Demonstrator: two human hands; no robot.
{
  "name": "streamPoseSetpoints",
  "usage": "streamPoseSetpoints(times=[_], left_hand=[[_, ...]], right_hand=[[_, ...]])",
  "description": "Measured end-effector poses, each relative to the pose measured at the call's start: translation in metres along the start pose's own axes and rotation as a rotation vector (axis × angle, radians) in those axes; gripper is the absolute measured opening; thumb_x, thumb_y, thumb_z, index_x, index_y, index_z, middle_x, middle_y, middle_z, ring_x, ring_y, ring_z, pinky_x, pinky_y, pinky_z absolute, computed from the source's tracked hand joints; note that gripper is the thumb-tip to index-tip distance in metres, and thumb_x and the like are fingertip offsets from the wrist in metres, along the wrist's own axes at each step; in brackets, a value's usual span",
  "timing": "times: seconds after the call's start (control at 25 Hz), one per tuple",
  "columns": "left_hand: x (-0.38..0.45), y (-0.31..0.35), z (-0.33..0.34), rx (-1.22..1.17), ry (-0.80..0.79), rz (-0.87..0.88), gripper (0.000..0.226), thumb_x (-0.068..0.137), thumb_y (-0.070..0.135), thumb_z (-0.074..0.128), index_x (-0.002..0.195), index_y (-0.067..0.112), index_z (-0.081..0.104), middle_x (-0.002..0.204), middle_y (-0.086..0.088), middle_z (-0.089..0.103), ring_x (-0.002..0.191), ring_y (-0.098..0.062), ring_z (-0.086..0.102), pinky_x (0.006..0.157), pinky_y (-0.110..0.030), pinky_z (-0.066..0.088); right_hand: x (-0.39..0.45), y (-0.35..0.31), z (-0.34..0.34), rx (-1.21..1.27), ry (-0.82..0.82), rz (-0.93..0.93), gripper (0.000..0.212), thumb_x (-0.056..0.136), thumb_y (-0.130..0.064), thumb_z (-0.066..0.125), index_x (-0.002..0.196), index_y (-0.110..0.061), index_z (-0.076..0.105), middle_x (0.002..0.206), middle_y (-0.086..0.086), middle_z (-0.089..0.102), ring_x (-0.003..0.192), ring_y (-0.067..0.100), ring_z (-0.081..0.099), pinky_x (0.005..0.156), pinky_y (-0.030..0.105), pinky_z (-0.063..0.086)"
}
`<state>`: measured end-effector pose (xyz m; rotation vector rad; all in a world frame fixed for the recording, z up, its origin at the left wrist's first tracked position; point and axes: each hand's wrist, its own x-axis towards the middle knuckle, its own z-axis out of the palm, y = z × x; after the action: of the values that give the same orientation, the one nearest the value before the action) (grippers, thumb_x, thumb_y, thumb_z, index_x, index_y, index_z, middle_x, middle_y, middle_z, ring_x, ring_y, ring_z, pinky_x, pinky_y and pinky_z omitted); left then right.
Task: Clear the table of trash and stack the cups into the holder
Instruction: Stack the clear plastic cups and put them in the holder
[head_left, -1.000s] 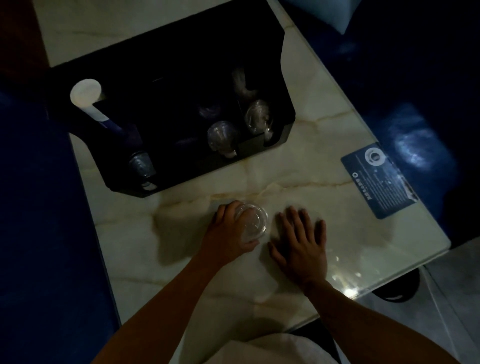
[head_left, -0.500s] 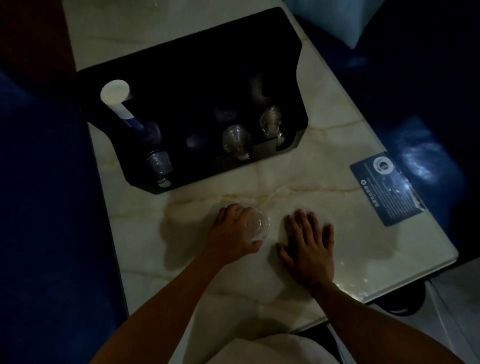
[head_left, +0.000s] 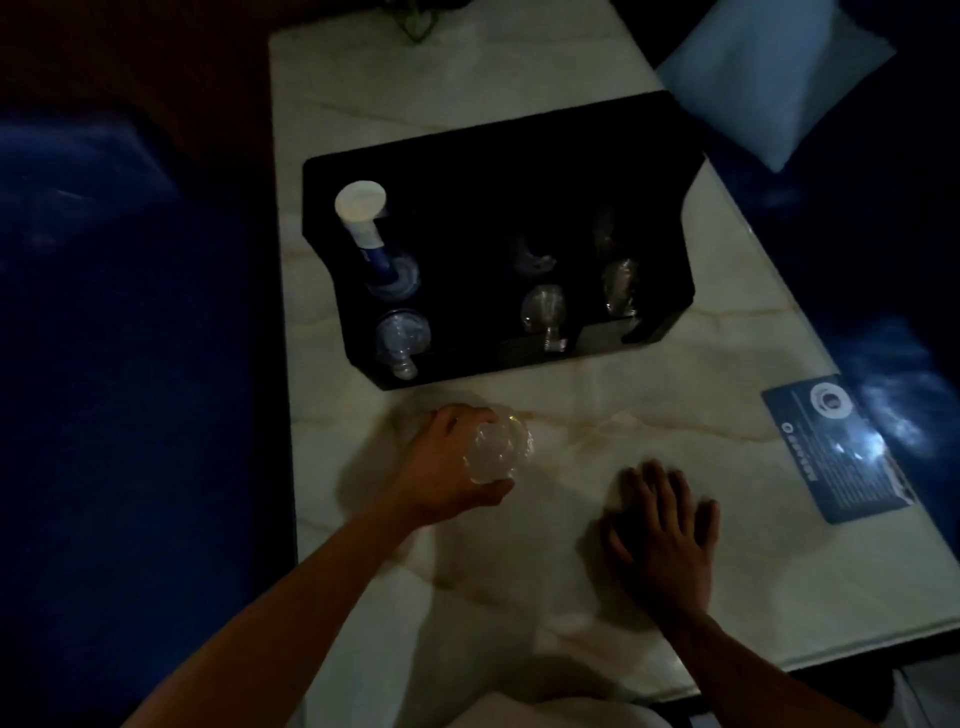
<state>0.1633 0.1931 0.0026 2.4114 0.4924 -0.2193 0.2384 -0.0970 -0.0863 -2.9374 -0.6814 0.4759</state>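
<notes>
The scene is dim. My left hand (head_left: 447, 467) grips a clear plastic cup (head_left: 500, 449) just in front of the black cup holder (head_left: 493, 166) on the marble table (head_left: 675, 374). My right hand (head_left: 662, 535) lies flat on the tabletop with fingers spread, holding nothing. Inside the holder, a white-and-blue stack of cups (head_left: 363, 223) leans at the left. Clear cups sit below it (head_left: 402, 338) and in the right slots (head_left: 543, 312).
A blue printed card (head_left: 836, 447) lies on the table at the right. A pale cushion (head_left: 774, 67) rests on the dark blue seat at the far right. Another blue seat (head_left: 104, 364) runs along the table's left edge.
My left hand has lifted the clear cup slightly and tilted it towards the holder. My right hand has drawn away to the right. The camera view has shifted back.
</notes>
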Motion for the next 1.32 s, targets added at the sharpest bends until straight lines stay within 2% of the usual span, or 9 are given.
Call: streamPoseSetpoints(times=[0.12,0.2,0.28,0.36,0.52,0.76,0.96,1.16,1.32], left_hand=[[-0.002,-0.014,-0.038,0.022,0.112,0.044,0.083,0.060,0.057,0.079,0.131,0.031,0.045,0.131,0.003,0.049,0.116,-0.012,0.047,0.097,-0.023,0.040],[0.000,-0.022,-0.062,0.101,0.164,0.072,0.085,0.060,0.061,0.075,0.133,0.032,0.044,0.132,0.002,0.048,0.116,-0.014,0.046,0.095,-0.027,0.043],[0.007,-0.033,-0.087,0.110,0.183,0.024,0.083,0.057,0.067,0.070,0.131,0.043,0.039,0.133,0.008,0.043,0.116,-0.008,0.041,0.093,-0.026,0.040],[0.018,-0.045,-0.110,0.153,0.210,0.009,0.084,0.058,0.069,0.070,0.131,0.042,0.038,0.133,0.007,0.043,0.118,-0.009,0.041,0.095,-0.027,0.040],[0.044,-0.063,-0.142,0.249,0.294,0.087,0.083,0.061,0.066,0.072,0.131,0.034,0.041,0.130,0.002,0.050,0.120,-0.015,0.046,0.098,-0.035,0.047],[0.072,-0.067,-0.155,0.404,0.186,0.161,0.085,0.063,0.069,0.065,0.133,0.029,0.039,0.134,-0.006,0.047,0.121,-0.025,0.046,0.098,-0.045,0.048],[0.082,-0.065,-0.152,0.560,0.093,0.178,0.088,0.065,0.067,0.063,0.137,0.020,0.041,0.137,-0.014,0.046,0.123,-0.034,0.045,0.105,-0.048,0.040],[0.091,-0.067,-0.151,0.702,0.028,0.252,0.084,0.071,0.063,0.067,0.136,0.015,0.047,0.132,-0.019,0.051,0.116,-0.039,0.050,0.102,-0.048,0.042],[0.101,-0.062,-0.148,0.714,-0.091,0.202,0.083,0.071,0.061,0.069,0.137,0.016,0.043,0.129,-0.019,0.051,0.114,-0.038,0.051,0.093,-0.046,0.049]], right_hand=[[0.009,-0.022,-0.003,0.083,-0.011,0.038,0.092,0.080,-0.073,0.022,0.153,-0.018,0.024,0.162,0.008,0.016,0.150,0.030,0.002,0.118,0.059,-0.005],[0.018,-0.043,-0.003,0.075,-0.018,-0.073,0.089,0.083,-0.072,0.021,0.154,-0.019,0.019,0.163,0.007,0.010,0.150,0.028,-0.003,0.118,0.056,-0.012],[0.036,-0.067,-0.003,0.047,-0.047,-0.208,0.084,0.086,-0.071,0.019,0.155,-0.024,0.006,0.164,0.004,-0.002,0.149,0.025,-0.014,0.118,0.053,-0.016],[0.060,-0.088,-0.005,0.035,-0.061,-0.306,0.085,0.087,-0.071,0.021,0.155,-0.026,-0.002,0.164,0.001,-0.008,0.149,0.023,-0.017,0.119,0.051,-0.014],[0.087,-0.115,-0.004,-0.001,-0.081,-0.374,0.085,0.086,-0.073,0.023,0.155,-0.030,0.000,0.164,-0.002,-0.008,0.150,0.025,-0.014,0.118,0.055,-0.012],[0.087,-0.113,0.006,-0.043,0.000,-0.364,0.081,0.088,-0.074,0.026,0.155,-0.030,0.010,0.165,-0.002,0.004,0.151,0.025,-0.004,0.119,0.055,-0.005],[0.088,-0.113,0.010,-0.046,0.009,-0.348,0.082,0.088,-0.075,0.027,0.155,-0.033,0.006,0.165,-0.005,0.002,0.151,0.024,-0.003,0.120,0.056,0.000],[0.088,-0.114,0.007,-0.039,0.001,-0.346,0.082,0.089,-0.074,0.026,0.155,-0.031,0.004,0.165,-0.004,0.000,0.151,0.024,-0.005,0.120,0.057,0.001],[0.087,-0.115,0.005,-0.035,-0.013,-0.356,0.082,0.088,-0.073,0.025,0.155,-0.031,0.003,0.165,-0.002,0.001,0.151,0.026,-0.005,0.119,0.059,0.005]])
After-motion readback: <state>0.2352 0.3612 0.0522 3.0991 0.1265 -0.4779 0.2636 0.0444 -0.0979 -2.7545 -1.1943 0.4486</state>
